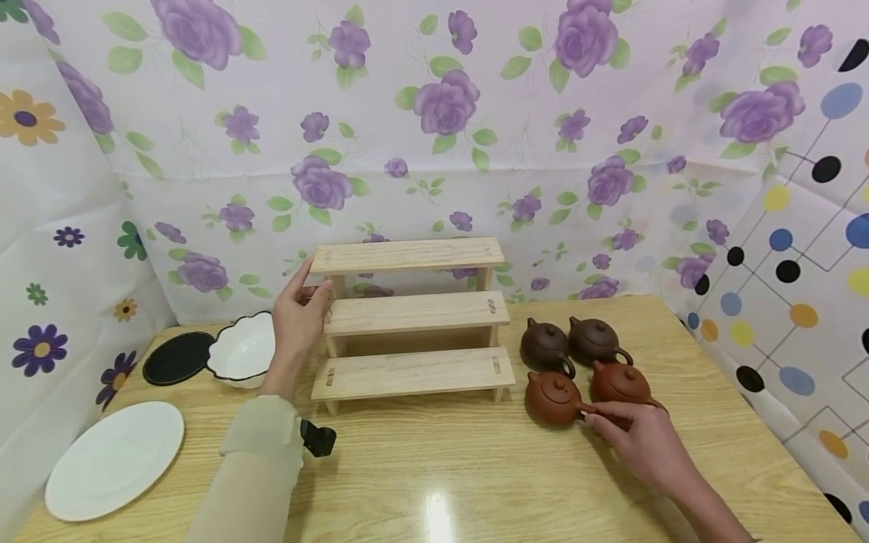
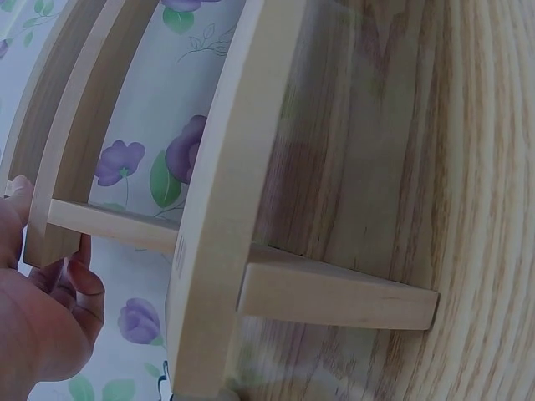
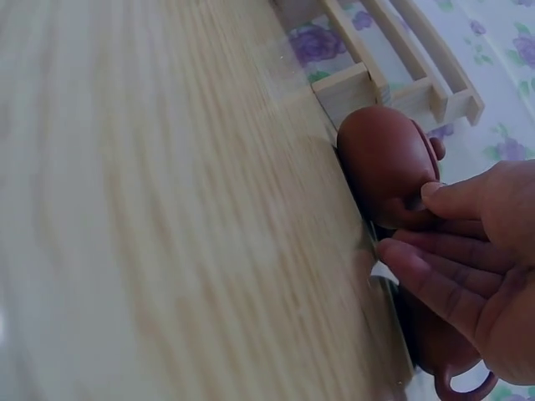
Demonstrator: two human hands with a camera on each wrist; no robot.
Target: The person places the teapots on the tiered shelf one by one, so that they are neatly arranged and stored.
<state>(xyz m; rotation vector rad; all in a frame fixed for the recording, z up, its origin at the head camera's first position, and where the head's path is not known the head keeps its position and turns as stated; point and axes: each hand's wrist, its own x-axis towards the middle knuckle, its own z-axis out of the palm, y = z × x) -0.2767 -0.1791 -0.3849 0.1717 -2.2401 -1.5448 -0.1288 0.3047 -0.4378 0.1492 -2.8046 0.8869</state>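
Observation:
A three-tier wooden stepped shelf (image 1: 414, 311) stands at the middle of the table, against the flowered backdrop. My left hand (image 1: 297, 323) grips its left end near the upper tiers; in the left wrist view the fingers (image 2: 88, 296) curl behind a board. To the right of the shelf, a reddish-brown teapot (image 1: 551, 400) rests on the table, its handle pinched between my right thumb and fingers (image 3: 458, 200). Close beside my right hand (image 1: 641, 445) sits a second reddish-brown teapot (image 1: 620, 382). Two dark brown teapots, one left (image 1: 541, 347) and one right (image 1: 594, 339), stand behind these.
Left of the shelf are a white scalloped bowl with a dark rim (image 1: 244, 351) and a black oval plate (image 1: 178, 360). A white plate (image 1: 115, 461) lies at the table's left edge. Patterned cloth walls enclose the wooden table (image 1: 434, 467) at the back and both sides.

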